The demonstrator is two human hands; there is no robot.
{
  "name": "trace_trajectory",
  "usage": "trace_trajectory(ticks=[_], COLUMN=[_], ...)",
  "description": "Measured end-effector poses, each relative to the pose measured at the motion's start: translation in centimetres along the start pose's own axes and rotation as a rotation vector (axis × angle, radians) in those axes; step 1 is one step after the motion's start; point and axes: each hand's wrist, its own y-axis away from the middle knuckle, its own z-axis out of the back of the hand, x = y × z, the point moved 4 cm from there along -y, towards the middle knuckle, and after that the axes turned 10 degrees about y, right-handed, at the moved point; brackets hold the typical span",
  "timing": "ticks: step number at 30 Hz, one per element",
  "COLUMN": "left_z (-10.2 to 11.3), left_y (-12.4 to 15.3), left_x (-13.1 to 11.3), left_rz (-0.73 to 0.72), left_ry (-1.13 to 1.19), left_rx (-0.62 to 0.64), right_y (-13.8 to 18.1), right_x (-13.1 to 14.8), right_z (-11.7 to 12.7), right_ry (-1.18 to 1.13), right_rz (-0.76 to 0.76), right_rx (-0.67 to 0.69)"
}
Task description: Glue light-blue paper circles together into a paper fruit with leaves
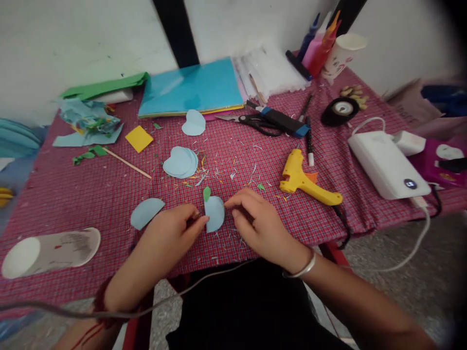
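Observation:
My left hand (171, 233) pinches the left edge of a light blue paper petal (215, 213) near the table's front edge. A small green leaf piece (206, 193) sticks up from the petal's top. My right hand (255, 221) rests beside the petal's right edge, fingers curled and touching it. A loose blue half-round cutout (146, 212) lies just left of my left hand. Further back sit a stack of blue heart-shaped cutouts (180, 162) and a single one (193, 123).
A yellow glue gun (302, 181) lies to the right, scissors (255, 121) and pens behind it. A white power bank (386, 165) sits at the right edge, a tipped white cup (47, 250) front left. Coloured paper sheets (191, 87), paper scraps (87, 121), a wooden stick (127, 163) and glue bottles (317, 43) lie at the back.

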Motion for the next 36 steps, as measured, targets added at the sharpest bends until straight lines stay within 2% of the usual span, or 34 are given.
trace_trajectory(ticks=[6,10,15,20,29,36], left_z=[-2.4,-3.2,-3.0,-1.8,-1.1,-1.1], left_y=[0.7,0.6,0.7,1.6,0.5,-0.4], left_x=[-0.4,-0.4,-1.0,-1.4,1.6,1.9], left_rz=[0.164,0.179,0.163,0.146,0.198,0.267], left_ry=[0.103,0.168,0.286,0.443,0.815,0.991], left_rx=[-0.227,-0.289,-0.33,-0.368,-0.265,-0.122], right_y=[-0.1,-0.1,-0.2,-0.3,-0.1,-0.2], right_x=[-0.4,-0.4,-0.6,-1.0,-0.8,-1.5], right_z=[0.0,0.0,0.0,-0.1,-0.6,-0.8], right_ry=[-0.037,-0.05,-0.055,-0.046,-0.042,-0.236], right_rz=[-0.012,0.0,-0.002,-0.015,-0.003,-0.095], right_rx=[-0.024,-0.079,-0.109,-0.092,0.036,0.059])
